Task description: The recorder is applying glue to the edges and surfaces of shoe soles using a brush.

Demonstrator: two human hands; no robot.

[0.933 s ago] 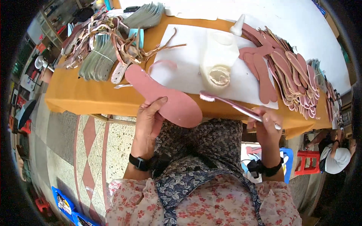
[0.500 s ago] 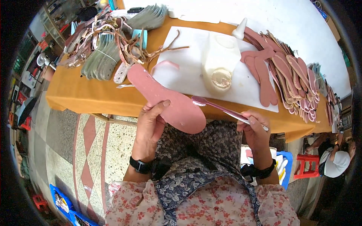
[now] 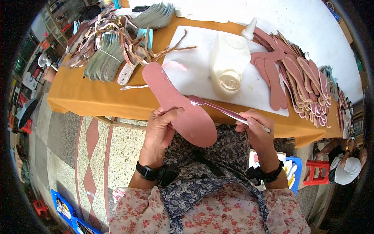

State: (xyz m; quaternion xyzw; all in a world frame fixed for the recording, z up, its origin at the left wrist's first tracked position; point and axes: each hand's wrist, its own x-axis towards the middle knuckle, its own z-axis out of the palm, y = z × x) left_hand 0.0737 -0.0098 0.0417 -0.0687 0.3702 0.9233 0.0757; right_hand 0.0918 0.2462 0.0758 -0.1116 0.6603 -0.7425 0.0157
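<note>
My left hand point(image 3: 161, 126) is closed on the edge of a dusty-pink shoe insole point(image 3: 185, 113), thumb on its upper face. The insole is held tilted over the table's front edge. In my right hand point(image 3: 257, 126) is a toothbrush point(image 3: 218, 108) with a dark pink and white handle, gripped near its end. The brush head meets the insole's right edge, where a little white stuff shows. Beyond them, a cream plastic container point(image 3: 230, 50) with a cut-open mouth lies on a white sheet point(image 3: 187, 43).
Several pink insoles point(image 3: 300, 78) are heaped at the right, beside a white cone-shaped nozzle point(image 3: 249, 29). At the left lie bundled grey-green sole pieces point(image 3: 103, 62) and tangled straps point(image 3: 124, 39). A person point(image 3: 346, 169) sits near a red stool point(image 3: 316, 172) at far right.
My left hand has shifted the insole slightly right and turned it steeper. The toothbrush has moved left and up, its head now against the insole's edge.
</note>
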